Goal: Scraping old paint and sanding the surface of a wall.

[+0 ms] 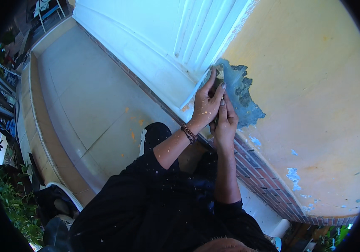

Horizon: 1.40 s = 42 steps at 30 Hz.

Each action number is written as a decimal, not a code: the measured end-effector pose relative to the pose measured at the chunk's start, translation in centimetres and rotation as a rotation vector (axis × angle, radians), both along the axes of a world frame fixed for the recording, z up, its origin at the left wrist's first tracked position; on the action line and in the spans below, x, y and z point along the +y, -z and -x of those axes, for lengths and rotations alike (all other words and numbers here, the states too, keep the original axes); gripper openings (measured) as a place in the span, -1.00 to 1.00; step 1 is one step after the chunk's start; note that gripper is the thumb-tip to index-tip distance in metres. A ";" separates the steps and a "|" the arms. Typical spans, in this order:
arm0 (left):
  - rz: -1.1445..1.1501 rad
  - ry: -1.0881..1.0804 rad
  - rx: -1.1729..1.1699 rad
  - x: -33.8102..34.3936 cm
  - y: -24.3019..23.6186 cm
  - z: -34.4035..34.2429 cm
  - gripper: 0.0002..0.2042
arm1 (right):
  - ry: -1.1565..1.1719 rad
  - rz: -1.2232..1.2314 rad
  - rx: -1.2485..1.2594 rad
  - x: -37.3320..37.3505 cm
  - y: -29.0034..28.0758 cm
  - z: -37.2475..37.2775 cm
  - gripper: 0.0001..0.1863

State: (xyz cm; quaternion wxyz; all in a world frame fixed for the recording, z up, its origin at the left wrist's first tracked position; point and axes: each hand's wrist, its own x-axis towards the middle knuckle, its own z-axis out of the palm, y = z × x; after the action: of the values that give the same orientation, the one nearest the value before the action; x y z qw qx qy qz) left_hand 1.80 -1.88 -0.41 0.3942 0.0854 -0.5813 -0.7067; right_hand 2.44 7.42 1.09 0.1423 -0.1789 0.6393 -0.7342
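At the corner of a yellow wall [314, 101], both hands work close together against a bare grey patch [241, 94] with ragged edges. My left hand [207, 103] is closed, its index finger stretched toward the top of the patch and its thumb near the right thumb. Just below and to the right, my right hand [226, 122] is closed too, thumb and fingers wrapped round something. Whatever the hands grip is mostly hidden by the fingers, and I cannot make out its kind. Pale flakes dot the left hand and forearm, which wears a beaded bracelet [189, 132].
White moulded trim [163, 46] borders the patch on the left. Dark brick edging [268, 180] runs along the wall's foot. Orange paint flakes [133, 135] lie on the tiled floor [87, 96]. Peeled spots [293, 178] mark the lower wall. Green plants [16, 210] stand at the lower left.
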 end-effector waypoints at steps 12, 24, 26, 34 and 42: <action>-0.077 0.020 0.010 -0.1 0.3 0.3 -0.39 | 0.044 -0.058 0.045 -0.3 -0.3 -0.3 -0.56; -0.122 -0.052 0.097 0.3 0.5 2.2 -0.36 | 0.015 -0.070 -0.011 0.1 -1.9 -0.1 -0.58; -0.134 -0.101 0.178 0.6 0.5 2.1 -0.35 | -0.010 -0.087 -0.009 0.8 -3.0 -0.1 -0.58; -0.007 -0.125 -0.062 0.7 0.3 0.8 -0.37 | -0.013 -0.092 0.182 0.5 0.4 1.3 -0.59; 0.087 -0.123 0.004 0.0 1.8 0.6 -0.46 | 0.103 -0.193 0.444 0.3 1.6 0.3 -0.59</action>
State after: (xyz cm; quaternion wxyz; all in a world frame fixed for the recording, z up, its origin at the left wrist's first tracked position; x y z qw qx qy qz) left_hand 1.16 -1.92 -2.23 0.4414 0.1023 -0.6043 -0.6554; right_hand 2.13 7.70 -0.48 -0.0227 -0.2888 0.7302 -0.6187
